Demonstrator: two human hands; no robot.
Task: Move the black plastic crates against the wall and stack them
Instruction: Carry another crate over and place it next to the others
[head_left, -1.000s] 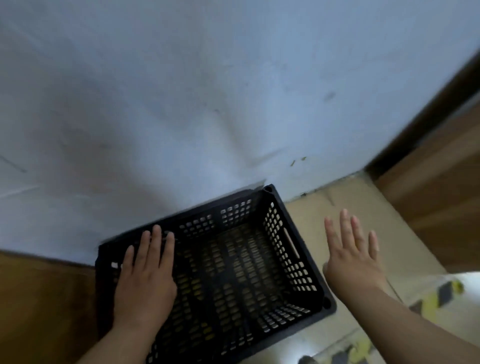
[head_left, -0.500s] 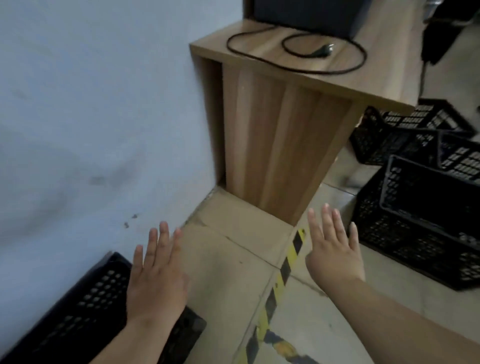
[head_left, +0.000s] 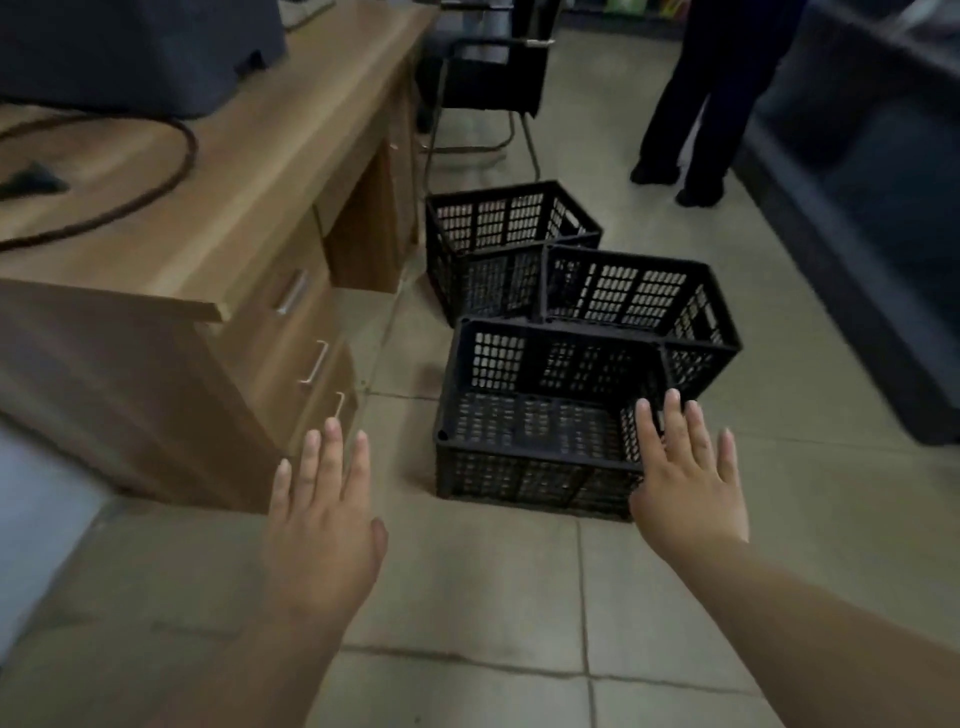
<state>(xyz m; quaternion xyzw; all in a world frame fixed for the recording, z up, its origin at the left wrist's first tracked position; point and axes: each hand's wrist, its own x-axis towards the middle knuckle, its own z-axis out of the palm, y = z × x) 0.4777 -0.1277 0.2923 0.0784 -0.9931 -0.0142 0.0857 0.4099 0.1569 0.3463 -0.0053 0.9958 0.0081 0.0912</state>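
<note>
Three black perforated plastic crates stand upright on the tiled floor ahead. The nearest crate (head_left: 540, 457) is in front of me, a second crate (head_left: 639, 301) sits behind it to the right, and a third crate (head_left: 498, 228) stands furthest back by the desk. My right hand (head_left: 685, 483) is held out flat with fingers apart over the nearest crate's right front corner; I cannot tell if it touches. Left of that crate, my left hand (head_left: 324, 525) hovers above the floor, fingers spread and empty.
A wooden desk (head_left: 218, 228) with drawers fills the left, carrying a dark device (head_left: 130, 47) and a black cable (head_left: 156, 182). A black chair (head_left: 488, 78) stands behind the crates. A person's legs (head_left: 696, 104) are at the back right. A dark counter (head_left: 862, 197) lines the right side.
My view has swung right, away from the wall and the crate placed there, past the desk to three other crates. Both empty hands have moved out toward the nearest one.
</note>
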